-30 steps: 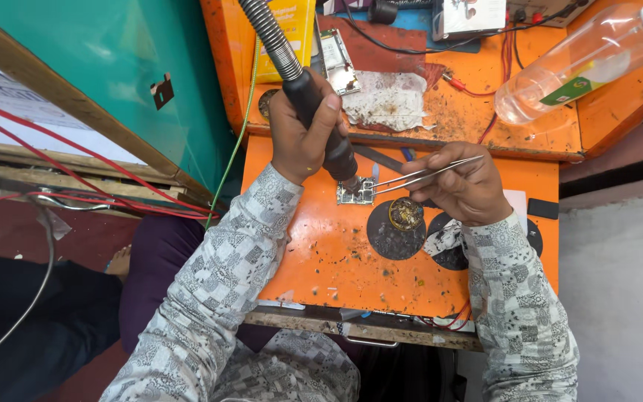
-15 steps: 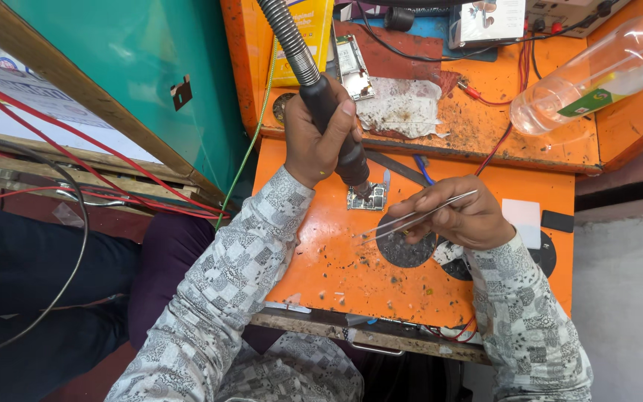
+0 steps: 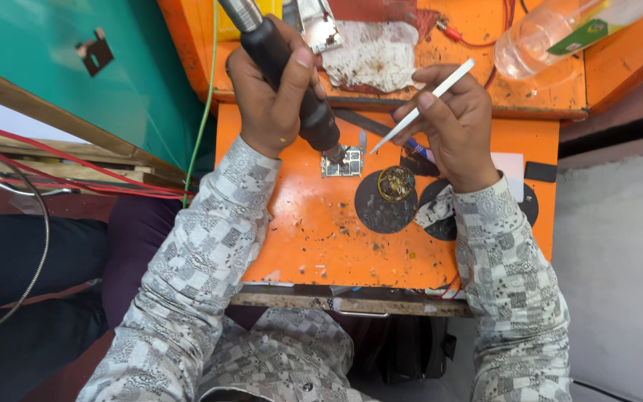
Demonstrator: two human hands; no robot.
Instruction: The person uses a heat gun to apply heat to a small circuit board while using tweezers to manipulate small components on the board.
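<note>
my left hand (image 3: pixel 273 100) is gripping the black handle of a hot-air tool (image 3: pixel 292 82), its nozzle pointing down onto a small circuit board (image 3: pixel 342 162) lying on the orange workbench (image 3: pixel 314 231). my right hand (image 3: pixel 452 119) is pinching a pair of tweezers (image 3: pixel 422 108), tips angling toward the board. a round tin of brownish paste (image 3: pixel 396 183) is sitting on a dark circular patch just beside the board. a clear plastic bottle (image 3: pixel 560 33) is lying on the upper shelf, beside a stained white cloth (image 3: pixel 377 56).
</note>
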